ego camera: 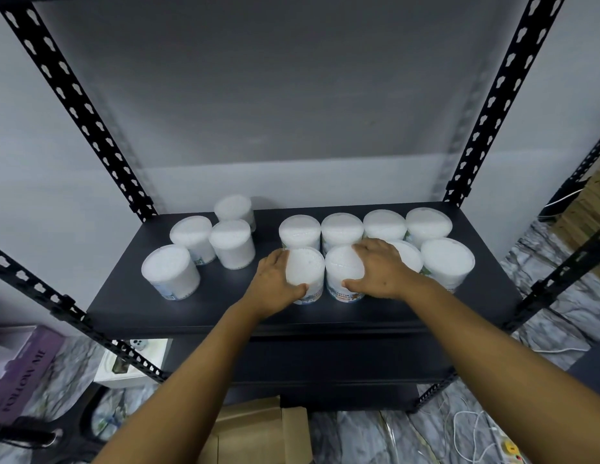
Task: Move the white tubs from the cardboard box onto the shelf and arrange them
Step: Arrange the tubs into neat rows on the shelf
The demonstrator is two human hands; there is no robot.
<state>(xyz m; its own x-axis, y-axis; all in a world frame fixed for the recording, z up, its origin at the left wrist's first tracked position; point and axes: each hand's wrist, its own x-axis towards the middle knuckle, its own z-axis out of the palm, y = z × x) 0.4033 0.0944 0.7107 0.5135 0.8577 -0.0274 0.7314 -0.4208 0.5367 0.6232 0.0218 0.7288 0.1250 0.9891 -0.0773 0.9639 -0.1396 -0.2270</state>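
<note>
Several white tubs of cotton buds stand on the black shelf [225,309]. On the right they form two rows; the back row holds several tubs [342,229]. My left hand [275,283] grips the front-row tub [307,271] from its left side, thumb along the front. My right hand [380,269] grips the neighbouring tub [344,266], fingers over its top and thumb at its front. Both tubs stand on the shelf, touching each other. A looser group of several tubs [171,272] stands at the left. The cardboard box [255,430] lies on the floor below, between my forearms.
Black perforated uprights [81,108] frame the shelf on both sides. A purple box [20,370] and a white container [134,360] sit on the floor at the left. White cables [466,426] trail on the marble floor at the right.
</note>
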